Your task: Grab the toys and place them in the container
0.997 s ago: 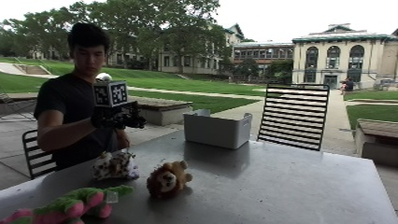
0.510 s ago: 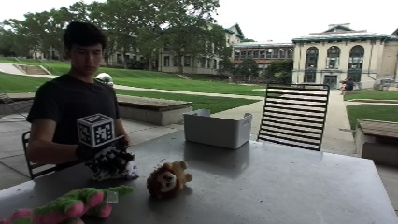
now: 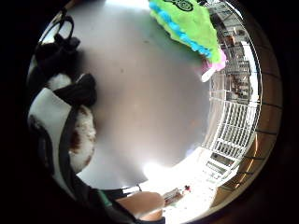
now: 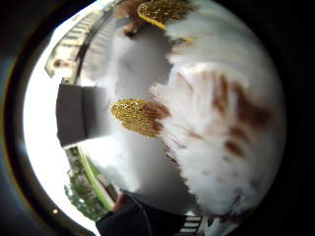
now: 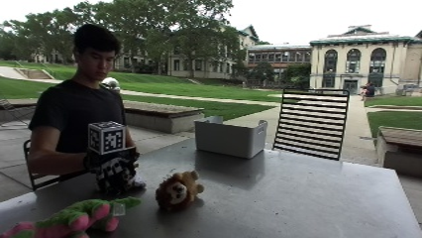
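Note:
My gloved right hand (image 5: pixel 111 162) sits on top of a white plush toy (image 5: pixel 124 181) with brown spots, which stands on the grey table (image 5: pixel 284 198) in front of the person. Gloved fingers (image 3: pixel 79 91) curl over its fur (image 3: pixel 70 135). The thumb side palm view is filled by the same toy (image 4: pixel 221 123) with its gold glitter parts. A brown lion plush (image 5: pixel 178 190) stands just beside it. A green and pink plush (image 5: pixel 73 218) lies at the table's near corner. The grey container (image 5: pixel 231 136) stands open at the far edge.
A black slatted chair (image 5: pixel 311 123) stands behind the table beside the container. The person sits on another chair at the table's left side. The green plush (image 3: pixel 187 23) and the container (image 4: pixel 74 115) show in the palm views.
My hand has dropped from chest height onto the white spotted toy and now closes around it. The lion, the green plush and the container have not moved.

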A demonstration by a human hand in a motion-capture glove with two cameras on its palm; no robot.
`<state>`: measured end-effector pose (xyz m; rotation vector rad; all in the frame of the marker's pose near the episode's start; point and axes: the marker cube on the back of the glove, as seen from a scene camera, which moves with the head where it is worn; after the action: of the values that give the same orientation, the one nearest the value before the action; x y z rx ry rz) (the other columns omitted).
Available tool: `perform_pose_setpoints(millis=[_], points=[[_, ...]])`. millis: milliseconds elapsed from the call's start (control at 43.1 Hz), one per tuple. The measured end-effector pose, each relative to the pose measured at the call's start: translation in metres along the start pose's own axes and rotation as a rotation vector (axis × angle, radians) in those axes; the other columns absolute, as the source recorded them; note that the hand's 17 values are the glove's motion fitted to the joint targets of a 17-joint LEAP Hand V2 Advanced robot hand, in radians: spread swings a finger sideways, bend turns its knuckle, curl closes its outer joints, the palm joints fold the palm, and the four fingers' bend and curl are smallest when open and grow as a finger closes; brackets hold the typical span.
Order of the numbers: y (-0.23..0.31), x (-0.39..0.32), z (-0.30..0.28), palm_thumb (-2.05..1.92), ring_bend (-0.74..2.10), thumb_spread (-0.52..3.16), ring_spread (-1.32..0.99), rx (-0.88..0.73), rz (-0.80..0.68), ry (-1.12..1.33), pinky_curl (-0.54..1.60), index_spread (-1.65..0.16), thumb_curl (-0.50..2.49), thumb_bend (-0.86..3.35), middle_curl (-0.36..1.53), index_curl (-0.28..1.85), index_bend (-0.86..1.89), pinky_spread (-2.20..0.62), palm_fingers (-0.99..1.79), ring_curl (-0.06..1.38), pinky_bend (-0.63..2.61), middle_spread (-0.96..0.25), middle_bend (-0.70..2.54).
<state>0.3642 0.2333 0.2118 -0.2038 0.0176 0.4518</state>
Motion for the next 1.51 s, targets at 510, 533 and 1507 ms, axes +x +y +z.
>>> perform_pose_setpoints(millis=[510,533,1507], points=[[-0.041,-0.013,-0.045,1.06,1.03,1.17,-0.03,-0.008,0.018,-0.186,0.33,-0.33,0.65,0.76,0.58,0.5,0.27,-0.11,1.14,0.44,0.59,-0.12,1.01],[-0.043,-0.018,-0.055,0.99,1.05,1.13,-0.05,0.003,0.022,-0.184,0.34,-0.33,0.64,0.7,0.58,0.49,0.24,-0.19,1.13,0.44,0.61,-0.13,1.0],[-0.037,-0.461,-0.344,0.66,1.18,0.72,-0.42,0.291,-0.367,-0.212,0.39,-0.43,0.88,0.31,0.56,0.44,0.1,-0.45,0.97,0.46,0.9,-0.43,0.64]])
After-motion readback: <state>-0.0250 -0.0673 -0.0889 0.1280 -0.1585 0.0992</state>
